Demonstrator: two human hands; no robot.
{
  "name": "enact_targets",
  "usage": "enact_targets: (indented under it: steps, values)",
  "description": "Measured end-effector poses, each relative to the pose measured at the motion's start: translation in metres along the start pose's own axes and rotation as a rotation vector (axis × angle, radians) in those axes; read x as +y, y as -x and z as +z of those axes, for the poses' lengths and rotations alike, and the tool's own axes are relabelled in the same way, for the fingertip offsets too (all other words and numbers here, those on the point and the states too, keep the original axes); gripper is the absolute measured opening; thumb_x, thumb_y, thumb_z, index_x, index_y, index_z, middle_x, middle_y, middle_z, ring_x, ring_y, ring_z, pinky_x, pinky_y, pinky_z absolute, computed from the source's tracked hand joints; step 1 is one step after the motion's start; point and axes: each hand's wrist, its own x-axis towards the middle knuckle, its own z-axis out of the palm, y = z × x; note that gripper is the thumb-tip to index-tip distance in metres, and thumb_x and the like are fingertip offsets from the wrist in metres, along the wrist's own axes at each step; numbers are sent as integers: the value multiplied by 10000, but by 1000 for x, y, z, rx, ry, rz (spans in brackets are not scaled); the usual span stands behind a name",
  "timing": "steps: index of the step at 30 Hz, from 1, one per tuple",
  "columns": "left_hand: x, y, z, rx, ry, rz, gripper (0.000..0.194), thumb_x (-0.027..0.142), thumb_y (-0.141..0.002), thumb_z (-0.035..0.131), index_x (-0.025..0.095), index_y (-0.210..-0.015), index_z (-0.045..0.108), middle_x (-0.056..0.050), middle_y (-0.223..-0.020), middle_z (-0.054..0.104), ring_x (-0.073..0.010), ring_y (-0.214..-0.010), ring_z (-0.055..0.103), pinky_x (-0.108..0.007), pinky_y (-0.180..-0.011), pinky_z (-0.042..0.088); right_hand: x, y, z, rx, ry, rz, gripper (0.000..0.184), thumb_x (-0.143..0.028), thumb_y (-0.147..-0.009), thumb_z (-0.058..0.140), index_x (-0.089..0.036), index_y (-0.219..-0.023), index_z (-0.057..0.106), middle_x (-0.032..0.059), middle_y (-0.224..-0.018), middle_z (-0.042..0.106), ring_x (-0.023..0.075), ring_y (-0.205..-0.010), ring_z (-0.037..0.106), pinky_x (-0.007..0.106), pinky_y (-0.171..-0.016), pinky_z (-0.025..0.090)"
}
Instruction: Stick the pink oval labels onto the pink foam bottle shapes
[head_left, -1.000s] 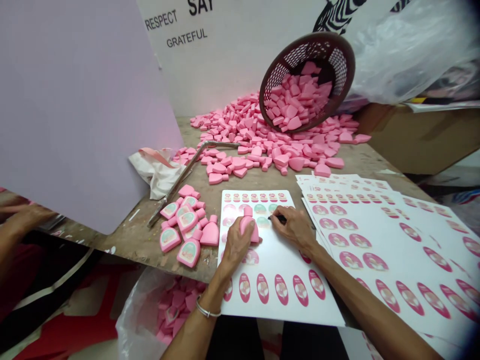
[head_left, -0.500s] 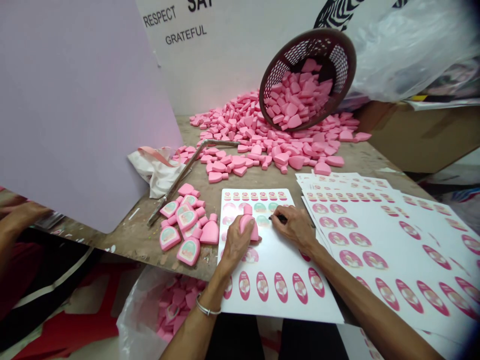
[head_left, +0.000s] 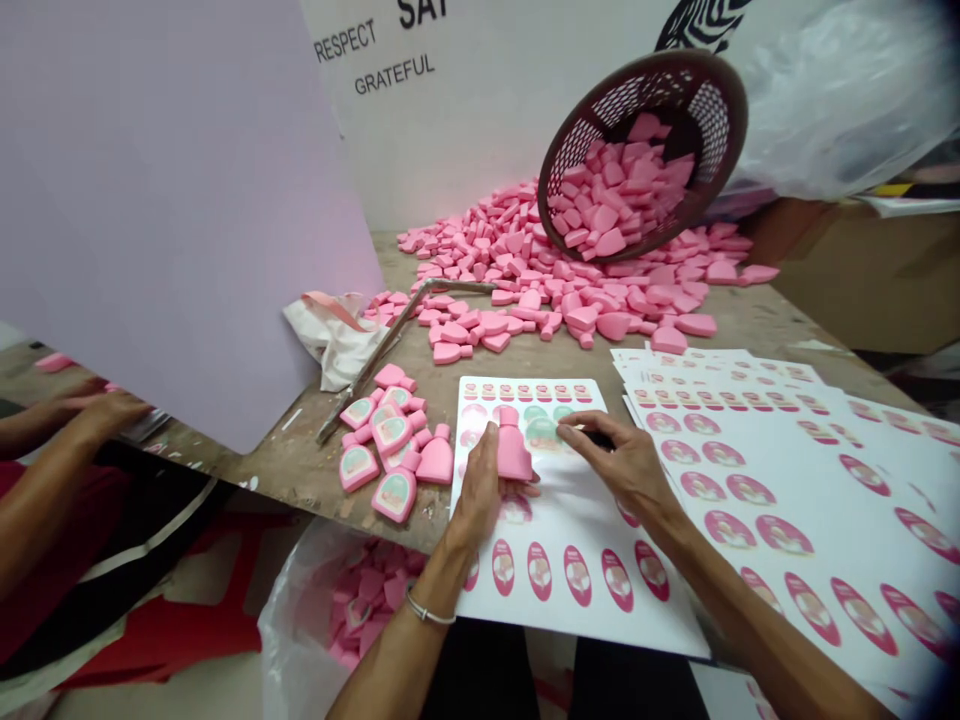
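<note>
**"What am I seeing at the left hand [head_left: 477,482]?"**

"I've got its fingers [head_left: 489,445] wrapped around a pink foam bottle shape [head_left: 514,450]. The shape rests on a printed sticker sheet [head_left: 577,625], neck toward the sheet's far edge."

**"And the right hand [head_left: 622,465]?"**

"On my feed, its fingers [head_left: 581,430] are pinched together on a black pen [head_left: 598,438], mostly hidden, just beside the foam shape and over the same sheet."

**"What's around them on the table [head_left: 739,320]?"**

"I can see labelled foam bottles [head_left: 395,495] heaped left of the sheet. Farther off, a tipped brown basket [head_left: 645,150] sits against a pile of pink foam pieces [head_left: 517,250]. More sticker sheets [head_left: 780,500] fan out to the right, and a co-worker's hands [head_left: 105,415] show at far left."
</note>
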Motion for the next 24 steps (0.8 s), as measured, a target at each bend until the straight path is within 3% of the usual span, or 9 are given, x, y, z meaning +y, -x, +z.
enact_targets:
  steps: [2, 6, 18, 24]
  values:
    - [3, 7, 3, -21, 100, -24, 664, 688, -850, 338, 100, -975, 621, -81, -671, 662, -186, -562, 661, -286, -518, 549, -11, 6, 2, -67, -47, 16, 285, -475, -784, 636, -225, -887, 724, 21, -829, 713, 186, -742, 634, 300, -661, 485]
    - [14, 18, 10, -40, 201, -31, 614, 641, -875, 352, 117, -1006, 644, -105, -820, 703, -199, -642, 684, -286, -522, 557, -25, 15, 9, -98, -99, -5, 244, -440, -785, 645, -240, -882, 745, 32, -913, 736, 227, -858, 665, 345, -755, 521]
    - [24, 24, 13, -23, 179, -21, 621, 654, -886, 303, 168, -1142, 593, -71, -841, 691, -168, -657, 664, -303, -571, 583, -35, 20, 10, -60, -52, -55, 211, -424, -789, 642, -254, -858, 746, 27, -873, 739, 227, -822, 671, 345, -706, 532]
    - [23, 23, 11, -32, 179, 10, 599, 633, -900, 296, 164, -1121, 594, -72, -865, 687, -165, -681, 666, -296, -582, 584, -35, 20, 12, -53, -27, -71, 202, -422, -798, 638, -262, -865, 741, 22, -872, 733, 213, -811, 660, 343, -716, 518]
